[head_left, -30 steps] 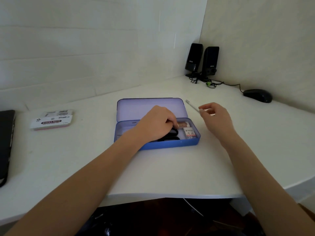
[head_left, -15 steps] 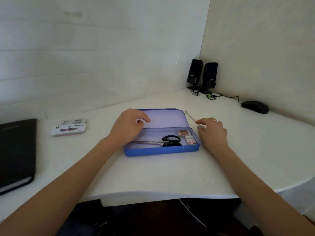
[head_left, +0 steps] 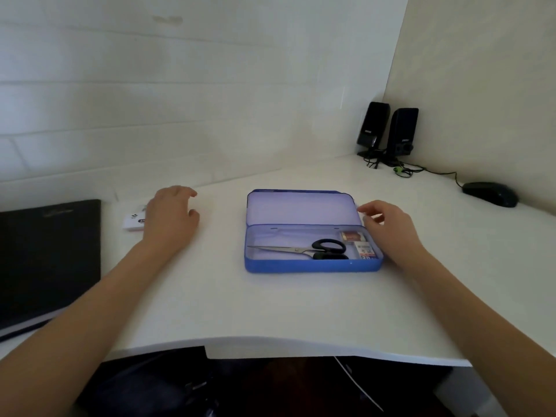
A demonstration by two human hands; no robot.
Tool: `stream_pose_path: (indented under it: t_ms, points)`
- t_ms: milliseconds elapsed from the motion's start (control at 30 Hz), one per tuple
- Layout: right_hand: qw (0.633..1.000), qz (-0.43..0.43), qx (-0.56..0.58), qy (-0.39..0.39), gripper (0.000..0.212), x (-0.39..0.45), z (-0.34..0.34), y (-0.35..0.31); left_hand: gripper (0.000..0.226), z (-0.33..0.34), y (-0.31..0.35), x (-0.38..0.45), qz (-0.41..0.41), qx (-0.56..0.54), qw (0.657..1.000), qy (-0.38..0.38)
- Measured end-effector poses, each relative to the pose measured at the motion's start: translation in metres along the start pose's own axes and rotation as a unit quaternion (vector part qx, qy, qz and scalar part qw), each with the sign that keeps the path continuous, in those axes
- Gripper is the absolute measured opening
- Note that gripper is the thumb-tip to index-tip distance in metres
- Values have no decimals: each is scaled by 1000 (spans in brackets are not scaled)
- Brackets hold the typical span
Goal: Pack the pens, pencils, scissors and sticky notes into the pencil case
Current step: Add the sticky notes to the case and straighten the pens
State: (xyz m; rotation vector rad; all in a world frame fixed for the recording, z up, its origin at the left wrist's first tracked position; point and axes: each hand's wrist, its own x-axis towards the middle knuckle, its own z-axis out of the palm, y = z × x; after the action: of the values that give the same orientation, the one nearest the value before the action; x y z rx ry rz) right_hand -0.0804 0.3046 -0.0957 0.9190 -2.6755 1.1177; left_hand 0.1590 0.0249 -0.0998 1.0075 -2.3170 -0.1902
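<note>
While black-handled steel scissors (head_left: 310,250) lie in the open blue metal pencil case (head_left: 313,264), the left hand (head_left: 170,215) hovers loosely spread, holding nothing, over a white sticky-note pack (head_left: 132,222). Whether the curled right hand (head_left: 388,228) beside the case holds anything, I cannot tell.

the left hand (head_left: 171,213) covers most of the sticky note pack (head_left: 132,221), so its label reads only in part. the black folder (head_left: 48,266) runs off the left edge. the right hand (head_left: 388,228) hides whatever its fingers may hold.
</note>
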Motion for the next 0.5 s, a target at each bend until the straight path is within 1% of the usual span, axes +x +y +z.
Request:
stream_pose_path:
  t_ms: [100, 133, 200, 300, 367, 433, 500]
  points:
    - [1000, 3, -6, 23, 31, 5, 4, 8, 51, 4, -7, 1, -118, 78, 986, -90]
    - [1000, 2, -6, 20, 32, 5, 6, 10, 53, 5, -5, 1, -145, 96, 979, -111]
    - [1000, -2, -7, 13, 30, 6, 7, 12, 50, 6, 1, 2, -169, 127, 969, -125]
    - [999, -11, 6, 30, 26, 5, 7, 14, 43, 3, 4, 1, -176, 140, 969, -102]
    - [998, -17, 20, 49, 23, 4, 6, 12, 42, 0, 4, -1, -178, 122, 973, -79]
    - [997, -27, 22, 65, 23, 1, 5, 10, 40, -4, 8, -4, -174, 71, 980, -60]
    - [996, -42, 22, 78, 24, -1, 4, 6, 34, -9, 19, -9, -165, -2, 986, -30]
